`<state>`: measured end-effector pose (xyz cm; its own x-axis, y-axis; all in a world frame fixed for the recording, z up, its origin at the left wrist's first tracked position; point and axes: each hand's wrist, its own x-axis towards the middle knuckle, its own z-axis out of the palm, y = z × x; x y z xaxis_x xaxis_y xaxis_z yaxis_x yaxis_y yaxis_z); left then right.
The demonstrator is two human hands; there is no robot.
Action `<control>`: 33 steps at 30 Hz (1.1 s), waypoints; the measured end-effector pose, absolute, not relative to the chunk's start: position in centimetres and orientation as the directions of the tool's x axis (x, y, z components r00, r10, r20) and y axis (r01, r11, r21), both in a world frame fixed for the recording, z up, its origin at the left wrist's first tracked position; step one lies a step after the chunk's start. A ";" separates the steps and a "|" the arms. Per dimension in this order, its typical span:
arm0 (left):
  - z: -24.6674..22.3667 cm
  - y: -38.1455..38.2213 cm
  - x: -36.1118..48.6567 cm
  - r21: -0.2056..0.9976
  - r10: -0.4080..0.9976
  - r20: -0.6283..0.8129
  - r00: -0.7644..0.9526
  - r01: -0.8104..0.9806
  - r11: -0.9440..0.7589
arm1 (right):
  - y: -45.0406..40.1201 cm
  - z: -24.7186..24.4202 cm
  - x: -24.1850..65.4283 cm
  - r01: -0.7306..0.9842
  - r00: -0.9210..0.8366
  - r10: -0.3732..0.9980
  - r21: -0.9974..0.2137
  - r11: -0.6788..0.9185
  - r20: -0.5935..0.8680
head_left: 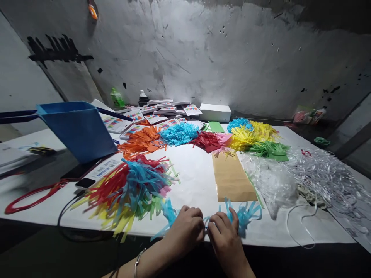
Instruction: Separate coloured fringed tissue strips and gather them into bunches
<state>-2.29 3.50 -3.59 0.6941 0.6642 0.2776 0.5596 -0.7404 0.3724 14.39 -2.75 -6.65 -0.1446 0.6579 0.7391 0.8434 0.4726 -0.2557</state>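
Observation:
Both of my hands are close together at the front edge of the white-topped table [191, 173]. My left hand [189, 226] is closed in a pinch on the middle of a blue paper tassel [246, 217]. My right hand [224, 229] pinches the same middle part from the other side, one finger raised. The tassel's cut strips fan out beyond each hand, and the pinched middle is mostly hidden by my fingers. To the left lies a pile of red, blue, yellow and green paper tassels [142, 181]. A brown paper envelope [233, 177] lies just behind my right hand.
Orange [142, 141], blue [179, 133], red [209, 142], yellow and green tassels are bunched farther back. A blue open box [78, 135] stands at left, near a red cord loop [31, 199]. Clear plastic [269, 181] and silver strips [327, 173] cover the right. Printed packs [168, 110] are stacked behind.

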 end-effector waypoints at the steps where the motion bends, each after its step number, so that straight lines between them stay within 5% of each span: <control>1: -2.9 3.1 -2.6 0.482 0.697 0.240 0.675 0.541 -0.689 | -3.0 -6.3 14.6 0.841 -0.168 0.622 -0.218 0.496 0.765; 5: -0.3 1.7 -3.2 0.937 0.765 -0.086 0.639 0.312 -0.156 | -4.8 -4.0 15.7 0.858 -0.247 0.549 -0.083 0.506 0.798; 10: 0.6 1.3 -1.6 0.952 0.702 -0.273 0.658 0.077 0.298 | -6.1 -1.3 16.6 0.840 -0.193 0.553 -0.155 0.521 0.811; 16: 0.4 0.5 2.0 0.981 0.757 -0.062 0.651 -0.101 0.168 | -6.0 -2.5 17.5 0.653 0.102 0.621 -0.523 0.547 0.777; 19: 0.0 0.0 3.9 0.986 0.781 0.009 0.624 -0.137 0.097 | -6.1 -3.8 18.1 0.611 0.236 0.618 -0.609 0.505 0.750; 26: -0.4 -0.4 7.0 0.985 0.757 -0.025 0.653 -0.112 0.129 | -7.0 -4.8 20.0 0.664 0.263 0.540 -0.556 0.500 0.800; 33: 0.3 0.8 8.1 0.959 0.674 0.173 0.718 0.033 -0.281 | -7.4 -6.3 22.1 0.782 0.246 0.487 -0.468 0.411 0.838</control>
<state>8.07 0.76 0.30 0.7177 0.6745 0.1732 0.0328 -0.2812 0.9591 22.10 -7.44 -6.26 0.2457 0.4866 0.8384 0.7823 0.4112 -0.4679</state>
